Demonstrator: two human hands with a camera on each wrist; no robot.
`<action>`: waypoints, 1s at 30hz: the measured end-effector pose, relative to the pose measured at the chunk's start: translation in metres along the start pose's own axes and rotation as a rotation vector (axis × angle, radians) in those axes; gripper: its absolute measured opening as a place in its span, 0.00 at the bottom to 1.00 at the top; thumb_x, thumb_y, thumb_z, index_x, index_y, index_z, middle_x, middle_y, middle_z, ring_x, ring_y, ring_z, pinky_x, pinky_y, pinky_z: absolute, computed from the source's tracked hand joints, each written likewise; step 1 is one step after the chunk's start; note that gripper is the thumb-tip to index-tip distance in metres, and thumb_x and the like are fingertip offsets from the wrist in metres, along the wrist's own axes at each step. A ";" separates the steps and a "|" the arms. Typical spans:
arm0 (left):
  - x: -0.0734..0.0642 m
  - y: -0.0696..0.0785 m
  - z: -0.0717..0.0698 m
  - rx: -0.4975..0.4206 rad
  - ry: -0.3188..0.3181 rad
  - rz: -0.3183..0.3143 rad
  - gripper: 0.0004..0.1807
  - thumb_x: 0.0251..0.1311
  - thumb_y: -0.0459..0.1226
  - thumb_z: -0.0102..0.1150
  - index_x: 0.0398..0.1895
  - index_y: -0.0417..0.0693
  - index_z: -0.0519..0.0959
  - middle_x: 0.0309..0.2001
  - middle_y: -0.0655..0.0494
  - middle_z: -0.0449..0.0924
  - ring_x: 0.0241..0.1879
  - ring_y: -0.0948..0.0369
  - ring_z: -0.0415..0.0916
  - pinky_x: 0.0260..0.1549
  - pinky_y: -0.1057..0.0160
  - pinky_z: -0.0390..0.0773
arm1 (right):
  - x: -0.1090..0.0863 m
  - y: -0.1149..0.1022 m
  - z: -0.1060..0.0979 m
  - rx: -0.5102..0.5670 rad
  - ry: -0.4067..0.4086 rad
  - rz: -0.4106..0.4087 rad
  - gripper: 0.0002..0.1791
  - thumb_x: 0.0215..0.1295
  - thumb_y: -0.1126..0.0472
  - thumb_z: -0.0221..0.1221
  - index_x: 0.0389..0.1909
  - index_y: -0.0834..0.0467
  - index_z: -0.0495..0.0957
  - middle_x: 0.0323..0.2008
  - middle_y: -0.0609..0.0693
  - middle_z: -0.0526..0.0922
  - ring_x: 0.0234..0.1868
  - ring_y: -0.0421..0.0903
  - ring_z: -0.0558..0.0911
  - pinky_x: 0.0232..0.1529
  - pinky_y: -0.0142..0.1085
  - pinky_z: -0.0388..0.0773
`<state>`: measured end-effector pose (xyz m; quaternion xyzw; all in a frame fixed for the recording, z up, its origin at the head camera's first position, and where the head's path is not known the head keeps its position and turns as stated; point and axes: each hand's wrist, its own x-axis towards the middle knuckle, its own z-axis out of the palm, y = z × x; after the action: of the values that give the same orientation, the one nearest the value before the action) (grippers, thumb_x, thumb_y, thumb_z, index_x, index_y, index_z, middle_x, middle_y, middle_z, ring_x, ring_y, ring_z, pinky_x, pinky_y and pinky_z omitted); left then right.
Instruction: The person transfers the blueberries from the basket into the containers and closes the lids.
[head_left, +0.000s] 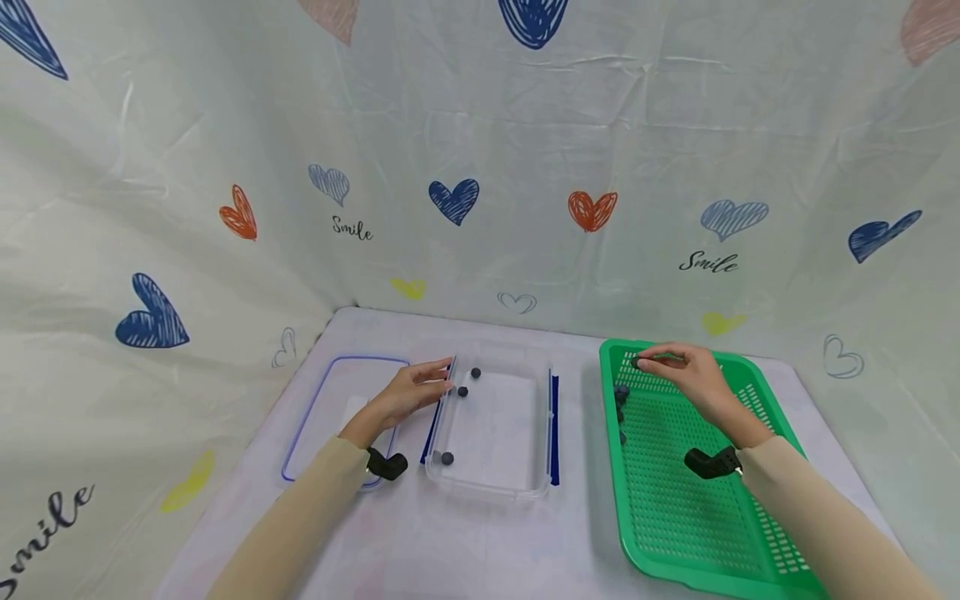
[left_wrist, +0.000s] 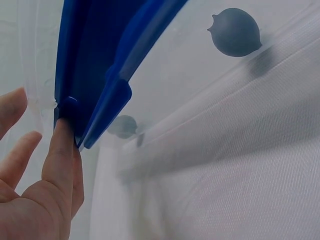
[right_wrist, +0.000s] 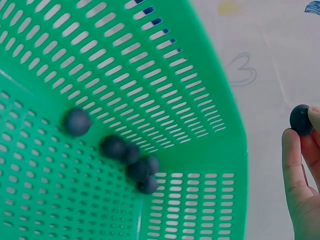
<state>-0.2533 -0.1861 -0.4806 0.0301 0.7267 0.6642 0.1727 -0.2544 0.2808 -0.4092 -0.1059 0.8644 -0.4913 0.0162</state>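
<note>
My right hand (head_left: 693, 382) pinches a blueberry (right_wrist: 300, 120) between thumb and fingertips, above the far left part of the green basket (head_left: 626, 521). Several more blueberries (right_wrist: 77, 122) lie against the basket's left side. At the clear plastic box (head_left: 491, 492), my left hand (head_left: 408, 396) touches the left side with its fingers extended. The left wrist view has a fingertip against the blue latch (left_wrist: 95, 75), which hangs from the box's side. Inside the box are three blueberries, one (head_left: 447, 458) near the front and two toward the back left.
A clear lid (head_left: 345, 358) with a blue rim lies flat left of the box, partly under my left forearm. Another blue latch (head_left: 555, 429) sticks out on the box's right side. Behind the table hangs a pale curtain (head_left: 645, 150) printed with hearts.
</note>
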 end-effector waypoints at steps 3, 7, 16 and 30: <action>-0.001 -0.001 0.001 -0.001 -0.002 -0.001 0.34 0.67 0.37 0.64 0.75 0.50 0.65 0.71 0.38 0.62 0.64 0.48 0.69 0.65 0.53 0.69 | 0.002 -0.003 0.001 0.009 -0.006 -0.002 0.24 0.67 0.49 0.65 0.53 0.65 0.81 0.56 0.59 0.80 0.47 0.26 0.78 0.59 0.58 0.73; -0.001 -0.001 0.001 -0.004 -0.002 -0.001 0.34 0.67 0.37 0.64 0.75 0.51 0.65 0.71 0.38 0.62 0.65 0.48 0.69 0.64 0.53 0.70 | 0.004 -0.008 0.002 0.015 -0.016 -0.004 0.24 0.67 0.49 0.64 0.53 0.64 0.81 0.56 0.59 0.80 0.48 0.27 0.79 0.60 0.57 0.72; 0.000 0.000 0.000 -0.004 -0.008 0.012 0.33 0.67 0.35 0.63 0.74 0.49 0.65 0.70 0.38 0.62 0.64 0.48 0.69 0.64 0.52 0.70 | 0.017 -0.021 0.011 0.054 -0.030 -0.043 0.22 0.67 0.51 0.65 0.52 0.63 0.81 0.52 0.52 0.82 0.48 0.34 0.82 0.51 0.32 0.79; 0.001 -0.002 -0.002 -0.011 -0.022 0.018 0.33 0.67 0.36 0.63 0.75 0.49 0.65 0.70 0.38 0.62 0.64 0.49 0.69 0.65 0.52 0.69 | 0.040 -0.046 0.037 0.110 -0.069 -0.068 0.22 0.64 0.50 0.68 0.51 0.63 0.83 0.50 0.52 0.82 0.48 0.44 0.84 0.56 0.53 0.77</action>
<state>-0.2540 -0.1877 -0.4823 0.0430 0.7208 0.6692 0.1750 -0.2806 0.2193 -0.3864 -0.1512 0.8309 -0.5343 0.0350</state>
